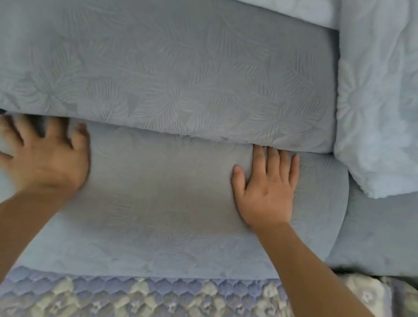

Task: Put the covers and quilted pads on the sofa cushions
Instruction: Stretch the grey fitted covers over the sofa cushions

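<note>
A seat cushion in a grey-blue leaf-embossed cover lies in front of me. Its far edge is tucked under the back cushion, which wears the same cover. My left hand presses flat on the seat cushion's left end, fingers spread. My right hand presses flat on its right part, fingertips reaching the seam under the back cushion. A quilted pad in purple and cream lies along the seat cushion's near edge, between my forearms.
A pale blue floral-patterned cover drapes over the sofa's right side and along the top. Another covered cushion sits to the right of the seat cushion, with more quilted fabric at its near edge.
</note>
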